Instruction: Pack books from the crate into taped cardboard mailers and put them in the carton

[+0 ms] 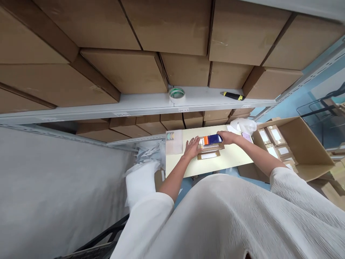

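Note:
A small cardboard box (212,148) lies on the pale yellow tabletop (185,169), with a white label on its lower flap or side. My left hand (192,147) grips the box at its left end, fingers along the edge. Across the top of the box is a glossy dark blue object (215,139) with an orange part toward its left end; its exact kind is unclear. My right hand (228,137) is closed around the right end of this blue object.
Right of the table stands a large open carton (309,144) holding several labelled small boxes. A tape roll (177,95) and a utility knife (232,95) lie on the shelf (199,94) ahead, below stacked cartons. White packing foam (141,181) hangs at the left.

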`<state>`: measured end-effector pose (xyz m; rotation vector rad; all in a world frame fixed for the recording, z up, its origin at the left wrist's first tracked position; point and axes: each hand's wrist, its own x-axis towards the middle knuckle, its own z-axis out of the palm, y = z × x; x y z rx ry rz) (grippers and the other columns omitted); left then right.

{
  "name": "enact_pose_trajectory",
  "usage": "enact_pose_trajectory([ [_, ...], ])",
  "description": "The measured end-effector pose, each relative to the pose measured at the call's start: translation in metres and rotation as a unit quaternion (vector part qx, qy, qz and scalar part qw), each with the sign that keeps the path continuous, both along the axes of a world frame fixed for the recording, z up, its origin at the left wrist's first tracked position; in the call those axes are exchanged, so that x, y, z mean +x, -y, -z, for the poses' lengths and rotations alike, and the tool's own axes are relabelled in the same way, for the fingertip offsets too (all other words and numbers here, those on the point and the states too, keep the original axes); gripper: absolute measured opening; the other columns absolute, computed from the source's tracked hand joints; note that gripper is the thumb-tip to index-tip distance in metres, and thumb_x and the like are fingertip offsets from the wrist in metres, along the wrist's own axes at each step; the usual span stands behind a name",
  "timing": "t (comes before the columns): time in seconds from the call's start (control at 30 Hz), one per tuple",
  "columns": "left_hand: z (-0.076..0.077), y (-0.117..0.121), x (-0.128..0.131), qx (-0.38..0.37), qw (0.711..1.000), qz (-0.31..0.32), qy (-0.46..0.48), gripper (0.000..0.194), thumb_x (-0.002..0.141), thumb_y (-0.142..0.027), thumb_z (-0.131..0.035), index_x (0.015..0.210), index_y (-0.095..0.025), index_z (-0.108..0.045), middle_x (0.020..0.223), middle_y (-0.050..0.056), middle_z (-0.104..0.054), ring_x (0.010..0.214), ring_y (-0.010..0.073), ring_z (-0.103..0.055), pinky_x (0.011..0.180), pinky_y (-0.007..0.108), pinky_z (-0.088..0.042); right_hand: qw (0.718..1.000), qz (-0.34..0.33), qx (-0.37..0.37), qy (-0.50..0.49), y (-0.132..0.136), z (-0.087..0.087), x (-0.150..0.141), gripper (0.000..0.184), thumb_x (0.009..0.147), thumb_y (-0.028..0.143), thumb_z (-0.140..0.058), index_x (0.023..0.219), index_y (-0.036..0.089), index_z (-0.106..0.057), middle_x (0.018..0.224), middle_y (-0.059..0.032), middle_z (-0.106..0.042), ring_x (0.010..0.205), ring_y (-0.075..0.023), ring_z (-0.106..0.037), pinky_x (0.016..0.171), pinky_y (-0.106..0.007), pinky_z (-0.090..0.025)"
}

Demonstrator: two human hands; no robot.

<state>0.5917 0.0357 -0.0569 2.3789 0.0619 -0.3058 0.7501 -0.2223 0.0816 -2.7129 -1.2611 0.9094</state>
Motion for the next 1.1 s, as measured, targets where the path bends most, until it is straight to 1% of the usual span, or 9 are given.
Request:
enact_pose_trajectory([
  [0.17, -0.001, 0.004, 0.003, 0.014, 1.000, 0.007, -0.010, 0.081, 0.098, -0.042, -0.068, 0.172, -0.035, -0.036, 0.186, 0.006, -0.025, 0.173, 0.0386, -0.017, 0.138, 0.064, -0.005, 1.000, -0.009, 0.006, -0.008, 0.012, -0.001, 0.004, 0.043, 0.083, 0.025, -0.085, 0.119, 0.024, -0.063, 0.120, -0.0124, -0.074, 0.099, -0.0284, -0.071, 0.069, -0.031, -0.045],
  [0.27, -0.001, 0.005, 0.003, 0.021, 1.000, 0.004, -0.010, 0.080, 0.098, -0.042, -0.067, 0.172, -0.034, -0.037, 0.186, 0.007, -0.027, 0.173, 0.0382, -0.016, 0.138, 0.064, -0.006, 1.000, -0.008, 0.004, -0.003, 0.029, -0.002, 0.013, 0.042, 0.081, 0.021, -0.084, 0.118, 0.024, -0.064, 0.118, -0.0125, -0.075, 0.100, -0.0297, -0.071, 0.071, -0.032, -0.046],
  [0.37, 0.000, 0.004, 0.003, 0.023, 1.000, 0.001, -0.015, 0.081, 0.097, -0.041, -0.068, 0.171, -0.035, -0.038, 0.186, 0.007, -0.027, 0.173, 0.0389, -0.017, 0.138, 0.065, -0.008, 1.000, 0.000, 0.002, 0.013, 0.060, -0.004, 0.027, 0.042, 0.081, 0.016, -0.081, 0.118, 0.024, -0.065, 0.120, -0.0128, -0.074, 0.104, -0.0308, -0.071, 0.072, -0.032, -0.046],
  [0.47, 0.002, 0.003, 0.003, 0.024, 1.000, -0.001, -0.020, 0.081, 0.096, -0.042, -0.069, 0.170, -0.036, -0.038, 0.186, 0.007, -0.026, 0.173, 0.0394, -0.017, 0.138, 0.065, -0.009, 1.000, 0.019, -0.002, 0.019, 0.099, -0.002, 0.041, 0.043, 0.080, 0.015, -0.080, 0.119, 0.025, -0.065, 0.122, -0.0124, -0.074, 0.103, -0.0304, -0.071, 0.073, -0.032, -0.047],
  [0.63, 0.001, 0.002, 0.003, 0.031, 0.999, 0.000, -0.027, 0.080, 0.097, -0.043, -0.069, 0.170, -0.036, -0.039, 0.186, 0.008, -0.025, 0.173, 0.0397, -0.017, 0.138, 0.065, -0.011, 0.998, 0.062, -0.007, 0.010, 0.161, 0.010, 0.060, 0.041, 0.078, 0.013, -0.083, 0.114, 0.024, -0.067, 0.115, -0.0126, -0.075, 0.098, -0.0300, -0.072, 0.072, -0.033, -0.047],
  [0.73, 0.000, 0.000, 0.003, 0.040, 0.999, 0.005, -0.035, 0.081, 0.097, -0.044, -0.068, 0.171, -0.035, -0.036, 0.186, 0.008, -0.024, 0.173, 0.0383, -0.018, 0.138, 0.064, -0.012, 0.998, 0.064, -0.015, 0.008, 0.181, 0.021, 0.067, 0.040, 0.079, 0.014, -0.083, 0.114, 0.024, -0.067, 0.115, -0.0141, -0.075, 0.098, -0.0311, -0.072, 0.073, -0.034, -0.048],
  [0.8, -0.001, 0.000, 0.004, 0.044, 0.998, 0.008, -0.042, 0.082, 0.097, -0.045, -0.067, 0.172, -0.035, -0.035, 0.187, 0.008, -0.023, 0.173, 0.0371, -0.019, 0.138, 0.061, -0.015, 0.998, 0.064, -0.020, 0.011, 0.184, 0.029, 0.067, 0.044, 0.077, 0.014, -0.084, 0.117, 0.024, -0.067, 0.117, -0.0152, -0.076, 0.100, -0.0323, -0.073, 0.073, -0.035, -0.050],
  [0.9, 0.000, -0.001, 0.007, 0.039, 0.998, 0.007, -0.044, 0.084, 0.095, -0.044, -0.070, 0.172, -0.033, -0.037, 0.187, 0.008, -0.023, 0.171, 0.0360, -0.024, 0.138, 0.055, -0.021, 0.996, 0.082, -0.024, 0.013, 0.175, 0.044, 0.064, 0.052, 0.071, 0.012, -0.087, 0.118, 0.024, -0.067, 0.117, -0.0164, -0.076, 0.102, -0.0345, -0.074, 0.075, -0.036, -0.052],
  [1.1, 0.003, 0.000, 0.011, 0.001, 0.997, -0.017, -0.069, 0.090, 0.089, -0.043, -0.077, 0.171, -0.032, -0.040, 0.187, 0.008, -0.022, 0.162, 0.0392, -0.043, 0.129, 0.045, -0.040, 0.994, 0.091, -0.052, 0.023, 0.127, 0.075, 0.050, 0.052, 0.068, 0.015, -0.092, 0.113, 0.023, -0.069, 0.114, -0.0182, -0.077, 0.109, -0.0397, -0.075, 0.087, -0.044, -0.058],
])
